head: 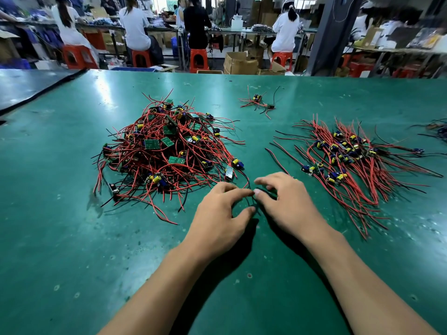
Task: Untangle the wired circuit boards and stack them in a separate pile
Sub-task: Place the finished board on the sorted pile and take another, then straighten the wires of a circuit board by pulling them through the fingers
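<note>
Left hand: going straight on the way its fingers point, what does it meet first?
Probably the right hand, whose fingertips nearly touch those of the left hand, a thin black wire between them.

**Workshop behind the green bench**

Bench [72, 238] is covered with a green mat, scuffed and pitted, with pale glare patches [108, 100] toward its far left. A second, dark-edged mat [24, 85] sits at the left corner. Beyond, long cluttered work tables [242, 30] run across the room. Workers in white tops [134, 27] and one in black [197, 22] sit with backs to the camera on red plastic stools [198, 59]. Open cardboard boxes [238, 64] stand on the floor near a dark pillar [331, 32]. A blue crate [133, 68] sits just past the bench's far edge.
</note>
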Demonstrator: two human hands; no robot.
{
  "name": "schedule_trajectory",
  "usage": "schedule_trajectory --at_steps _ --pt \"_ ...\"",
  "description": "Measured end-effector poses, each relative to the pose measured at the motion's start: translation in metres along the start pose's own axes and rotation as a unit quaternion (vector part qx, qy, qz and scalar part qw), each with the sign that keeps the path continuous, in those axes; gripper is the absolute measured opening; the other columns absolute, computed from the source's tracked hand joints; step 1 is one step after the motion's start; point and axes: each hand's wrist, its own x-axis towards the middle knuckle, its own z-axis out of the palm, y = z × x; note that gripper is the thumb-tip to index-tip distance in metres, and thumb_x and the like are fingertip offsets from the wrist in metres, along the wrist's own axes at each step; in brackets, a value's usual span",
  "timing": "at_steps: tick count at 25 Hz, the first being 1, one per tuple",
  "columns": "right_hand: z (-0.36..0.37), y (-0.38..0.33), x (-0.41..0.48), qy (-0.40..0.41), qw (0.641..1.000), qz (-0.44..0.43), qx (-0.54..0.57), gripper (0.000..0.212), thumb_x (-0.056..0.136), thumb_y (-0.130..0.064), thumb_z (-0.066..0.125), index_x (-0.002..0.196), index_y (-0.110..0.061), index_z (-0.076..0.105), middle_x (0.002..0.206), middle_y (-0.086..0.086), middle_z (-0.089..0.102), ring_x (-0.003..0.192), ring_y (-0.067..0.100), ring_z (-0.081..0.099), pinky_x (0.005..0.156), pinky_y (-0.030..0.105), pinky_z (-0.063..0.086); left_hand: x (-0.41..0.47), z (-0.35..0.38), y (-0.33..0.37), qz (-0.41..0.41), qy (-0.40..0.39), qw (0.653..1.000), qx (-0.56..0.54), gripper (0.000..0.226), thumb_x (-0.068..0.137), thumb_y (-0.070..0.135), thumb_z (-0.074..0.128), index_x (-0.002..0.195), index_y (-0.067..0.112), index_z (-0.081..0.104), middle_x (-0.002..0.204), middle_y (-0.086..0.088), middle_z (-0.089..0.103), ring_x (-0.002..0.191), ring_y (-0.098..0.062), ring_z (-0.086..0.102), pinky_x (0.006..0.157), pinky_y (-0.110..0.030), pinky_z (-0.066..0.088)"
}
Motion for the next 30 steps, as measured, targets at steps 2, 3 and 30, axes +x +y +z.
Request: schedule_trajectory --at_steps 2,3,30 --pt "0.001 0.007 0.001 -0.008 0.999 0.031 -0.037 0.031 0.092 -0.026 0.067 0.12 -0.013 0.071 0.124 0.005 0.065 0.117 0.023 0.058 0.106 0.032 0.041 0.0 0.001 0.0 -0.007 -0.01 1.0 0.021 0.033 0.088 0.037 0.067 0.121 0.032 0.068 0.108 0.006 0.062 0.098 -0.01 0.057 0.089 -0.024 0.042" --pt "-0.003 0.012 0.003 -0.004 0.997 0.057 -0.055 0.034 0.092 -0.029 0.066 0.123 -0.014 0.07 0.13 0.005 0.063 0.122 0.024 0.055 0.108 0.033 0.039 0.001 0.001 -0.001 -0.009 -0.015 1.0 0.025 0.033 0.089 0.039 0.065 0.122 0.034 0.067 0.109 0.007 0.062 0.1 -0.012 0.058 0.088 -0.025 0.043" --pt "-0.003 -0.025 -0.007 -0.158 0.792 0.219 0.547 0.022 0.084 -0.002 0.07 0.106 -0.004 0.068 0.077 0.01 0.068 0.051 0.012 0.056 0.047 0.022 0.048 -0.006 -0.033 0.008 -0.167 -0.327 0.82 -0.439 0.013 0.08 0.018 0.073 0.088 0.008 0.073 0.066 -0.012 0.064 0.048 -0.016 0.058 0.042 -0.019 0.046"
